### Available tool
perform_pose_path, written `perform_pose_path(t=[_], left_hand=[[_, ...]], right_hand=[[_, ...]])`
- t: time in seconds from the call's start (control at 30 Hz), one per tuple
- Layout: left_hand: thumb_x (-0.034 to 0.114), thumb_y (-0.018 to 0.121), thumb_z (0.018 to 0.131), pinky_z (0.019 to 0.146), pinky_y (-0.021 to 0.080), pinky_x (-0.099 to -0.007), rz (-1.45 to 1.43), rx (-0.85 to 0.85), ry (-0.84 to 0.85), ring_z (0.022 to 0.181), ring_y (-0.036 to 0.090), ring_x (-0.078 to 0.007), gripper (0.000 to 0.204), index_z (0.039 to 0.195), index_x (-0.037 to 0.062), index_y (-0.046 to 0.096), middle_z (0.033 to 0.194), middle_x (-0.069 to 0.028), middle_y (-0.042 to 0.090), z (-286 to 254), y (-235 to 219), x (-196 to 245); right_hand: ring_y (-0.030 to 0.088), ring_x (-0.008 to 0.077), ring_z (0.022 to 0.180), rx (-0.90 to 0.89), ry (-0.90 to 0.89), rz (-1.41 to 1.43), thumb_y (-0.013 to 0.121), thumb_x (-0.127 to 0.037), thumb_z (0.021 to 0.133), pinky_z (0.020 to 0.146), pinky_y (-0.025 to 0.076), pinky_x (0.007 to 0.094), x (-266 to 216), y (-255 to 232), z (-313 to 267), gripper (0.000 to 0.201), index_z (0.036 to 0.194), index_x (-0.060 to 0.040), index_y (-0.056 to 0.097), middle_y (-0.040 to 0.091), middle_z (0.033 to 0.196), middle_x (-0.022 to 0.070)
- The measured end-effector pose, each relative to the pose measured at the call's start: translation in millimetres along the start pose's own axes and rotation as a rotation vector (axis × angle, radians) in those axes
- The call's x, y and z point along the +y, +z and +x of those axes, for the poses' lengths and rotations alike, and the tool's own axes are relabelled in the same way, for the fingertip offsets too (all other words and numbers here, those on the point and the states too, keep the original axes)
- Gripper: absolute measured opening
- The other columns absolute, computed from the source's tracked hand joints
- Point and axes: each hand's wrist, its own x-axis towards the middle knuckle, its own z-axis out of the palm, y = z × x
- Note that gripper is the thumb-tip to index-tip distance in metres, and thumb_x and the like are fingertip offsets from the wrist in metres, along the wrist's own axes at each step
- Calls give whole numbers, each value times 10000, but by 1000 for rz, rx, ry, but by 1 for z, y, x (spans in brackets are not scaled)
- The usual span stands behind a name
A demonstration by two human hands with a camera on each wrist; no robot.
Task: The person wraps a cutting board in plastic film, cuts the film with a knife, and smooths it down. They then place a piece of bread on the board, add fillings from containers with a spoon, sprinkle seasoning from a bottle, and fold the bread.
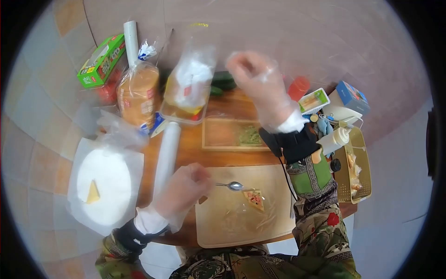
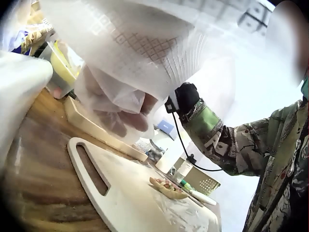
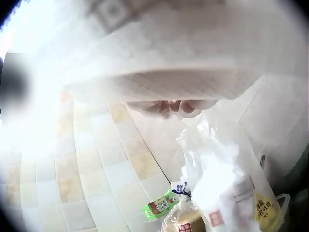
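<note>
Both hands wear clear plastic gloves. My right hand (image 1: 260, 86) is raised, blurred, above the far side of the table, fingers loosely curled with nothing visible in them; its fingertips (image 3: 186, 108) show below the glove cuff in the right wrist view. My left hand (image 1: 183, 190) hovers by the cutting board's (image 1: 209, 232) left edge, fingers loosely curled, nothing visible in them. On the board lie a metal spoon (image 1: 234, 186) and a triangular bread piece (image 1: 254, 199) topped with chopped filling, on clear plastic film (image 1: 237, 221).
A white roll (image 1: 168, 149) lies left of the board, beyond it a wooden tray (image 1: 223, 147) with chopped greens. A plate (image 1: 109, 204) holds a pale triangle. Bagged bread (image 1: 138, 95), a plastic bag (image 1: 193, 69) and a green box (image 1: 100, 63) stand behind; a basket (image 1: 364, 186) is right.
</note>
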Motion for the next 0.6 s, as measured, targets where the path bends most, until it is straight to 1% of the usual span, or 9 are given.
perform_pose_path(t=[0.13,0.2,0.23,0.27,0.37,0.4,0.47,0.53,0.6], left_hand=[[99,685,916,727,542,-255,-2,-7,53,800,702,-134,189,1044,-19,609,875,-62,695,12,-6,-8],[90,677,918,731,545,-256,-30,-1,71,799,700,-133,179,1043,-19,609,878,-62,694,17,-6,-6],[82,669,920,735,549,-257,-53,13,98,798,698,-132,169,1042,-19,608,881,-62,692,20,-6,-3],[82,669,920,735,549,-257,-55,3,94,798,698,-132,169,1042,-19,608,881,-62,692,23,-5,0],[84,660,917,712,528,-245,37,62,186,772,664,-109,155,1031,-6,606,847,-39,671,36,1,3],[84,660,917,712,528,-245,40,45,176,772,664,-109,155,1031,-6,606,847,-39,671,39,5,5],[92,662,916,668,489,-239,112,69,246,733,613,-89,149,1020,0,608,832,-31,657,41,15,23],[95,662,915,638,460,-245,139,59,259,707,575,-83,149,1012,-4,608,814,-24,642,44,25,37],[102,666,915,647,462,-247,248,33,371,728,583,-87,164,1016,-11,601,817,-24,641,48,33,48]], right_hand=[[574,167,687,-59,20,11,662,-111,916,640,471,328,-6,-16,-37,125,927,13,677,631,768,125],[579,156,687,-260,144,-25,654,-98,921,624,467,321,-19,-33,-57,102,941,0,677,636,776,111],[624,203,681,-385,114,-113,657,-94,908,617,490,349,-19,-41,-66,87,964,-43,699,651,788,108],[624,203,681,-385,124,-118,657,-94,908,617,490,349,-18,-44,-78,87,964,-43,699,651,788,108],[641,360,677,-550,-288,-245,684,-162,875,611,532,449,-27,-51,-108,102,887,-63,661,640,756,140],[641,360,677,-547,-269,-247,684,-162,875,611,532,449,-28,-51,-117,102,887,-63,661,640,756,140],[644,367,668,-679,-87,-375,679,-208,879,608,530,467,-27,-51,-134,169,832,-55,625,641,742,147],[644,372,660,-673,-63,-379,674,-244,881,606,523,477,-23,-52,-139,212,779,-65,627,639,711,141],[640,366,653,-670,-65,-493,686,-236,866,592,513,484,-19,-56,-141,231,718,-71,622,631,670,136]])
